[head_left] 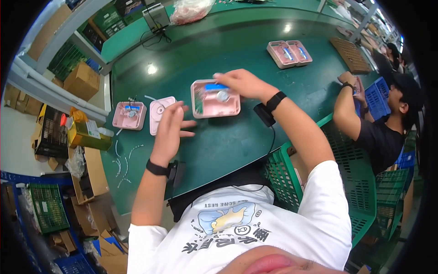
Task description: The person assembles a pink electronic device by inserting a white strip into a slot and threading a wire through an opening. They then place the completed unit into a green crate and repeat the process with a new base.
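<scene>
Pink plastic forms the shallow open box (211,109) at the centre of a dark green tabletop (219,148), seen from above by the person working over it. Inside the box lie a blue block (214,86) along the upper wall and a round, pale silvery part (222,96) just below it. The person's right hand (248,85) is partly closed over the box's upper right corner and has hold of it there, fingertips near the blue block; whether the box is lifted off the table cannot be told. The left hand (168,133) is open and holds nothing, its fingers spread in the gap left of the box. Its fingertips overlap a flat pink panel (156,119) with a round fitting, though touch cannot be confirmed. Left of the panel sits a second pink box (129,123) holding blue and whitish parts, with thin pale strips (117,166) scattered below it. Near the right forearm is a black device (264,114) with a cable. Farther off, two pink cases (289,54) stand side by side, near a brown tray (350,55). At the right, a co-worker in black (381,132) handles a pinkish item.
</scene>
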{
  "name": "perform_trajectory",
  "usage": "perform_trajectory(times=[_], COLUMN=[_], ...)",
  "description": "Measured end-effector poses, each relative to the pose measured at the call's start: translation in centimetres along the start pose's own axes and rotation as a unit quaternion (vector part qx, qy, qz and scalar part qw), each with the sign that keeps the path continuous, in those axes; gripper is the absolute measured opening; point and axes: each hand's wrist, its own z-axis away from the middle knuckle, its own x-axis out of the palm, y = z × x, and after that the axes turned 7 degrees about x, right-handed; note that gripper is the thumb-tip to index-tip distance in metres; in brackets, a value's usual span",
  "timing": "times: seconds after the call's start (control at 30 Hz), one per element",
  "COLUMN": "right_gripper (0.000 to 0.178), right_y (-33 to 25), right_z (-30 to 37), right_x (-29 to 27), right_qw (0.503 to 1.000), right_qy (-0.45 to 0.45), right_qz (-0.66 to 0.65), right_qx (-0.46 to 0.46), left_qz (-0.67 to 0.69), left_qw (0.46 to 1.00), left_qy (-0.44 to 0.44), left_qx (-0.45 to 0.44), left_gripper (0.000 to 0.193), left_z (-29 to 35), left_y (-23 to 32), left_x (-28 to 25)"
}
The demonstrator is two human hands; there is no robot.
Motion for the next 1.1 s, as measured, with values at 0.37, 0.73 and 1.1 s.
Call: perform_trajectory(times=[0.37,0.73,1.1], right_gripper=[0.041,0.041,0.024], right_y=[14.6,1.1,2.1], right_z=[-0.4,-2.9,-4.0], right_x=[-13.6,4.8,9.3], right_qw=[0.794,0.989,0.961], right_qy=[0.408,0.093,0.008], right_qz=[-0.411,-0.073,0.095], right_qx=[0.182,-0.085,-0.260], left_qz=[-0.680,-0.633,-0.588], left_qw=[0.626,0.688,0.752], left_qy=[0.057,0.021,-0.047], left_qx=[0.377,0.355,0.295], left_gripper=[0.070,0.138,0.162], left_z=[2.4,-2.9,-1.0], left_y=[-2.1,-3.3,-5.0], left_x=[-7.7,-6.5,-1.0])
